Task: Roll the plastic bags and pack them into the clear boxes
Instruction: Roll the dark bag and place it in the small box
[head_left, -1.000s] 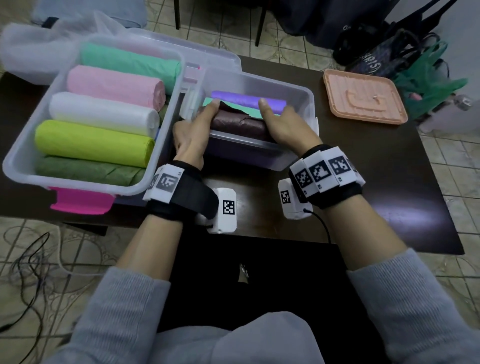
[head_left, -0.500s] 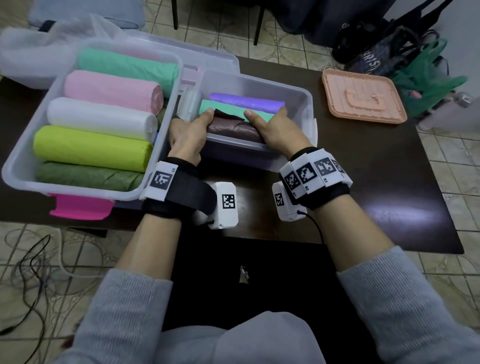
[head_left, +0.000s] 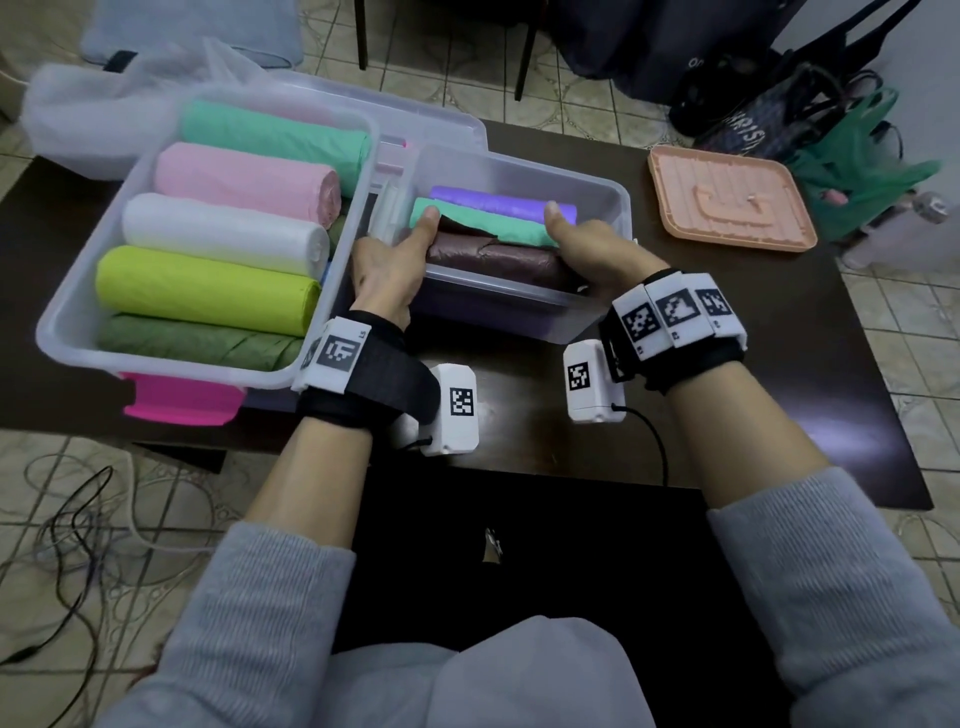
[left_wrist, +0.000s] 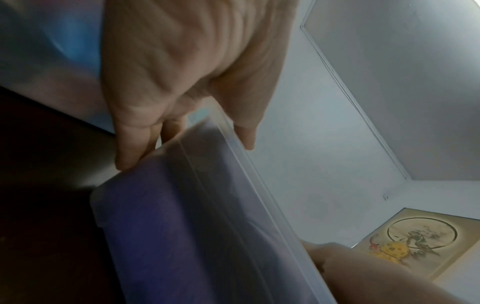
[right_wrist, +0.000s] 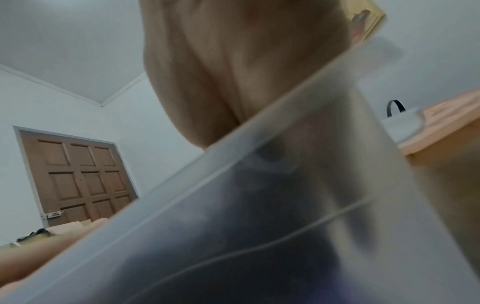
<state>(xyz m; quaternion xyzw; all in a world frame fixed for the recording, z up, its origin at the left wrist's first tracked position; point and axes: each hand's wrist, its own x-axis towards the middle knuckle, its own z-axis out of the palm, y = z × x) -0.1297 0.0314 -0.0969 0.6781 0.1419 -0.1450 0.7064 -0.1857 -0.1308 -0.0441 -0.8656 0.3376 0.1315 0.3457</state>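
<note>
Large clear box (head_left: 78, 317), left on the surface (head_left: 701, 332): five rolled bags, packed side by side. Left hand (head_left: 387, 265) grips the near left corner of the small clear box (head_left: 618, 208), thumb inside, fingers (left_wrist: 130, 148) outside the wall. Brown roll (head_left: 498, 257) lies against the near wall, beside teal and purple rolls. Right hand (head_left: 592, 252) holds the right end likewise; its fingers are hidden. Judgement: rolls light, soft, slippery (prone to unrolling); hold at both ends.

Dark table (head_left: 779, 364) bears two clear boxes (head_left: 597, 192), orange tray (head_left: 727, 202), pink lid (head_left: 182, 405).
</note>
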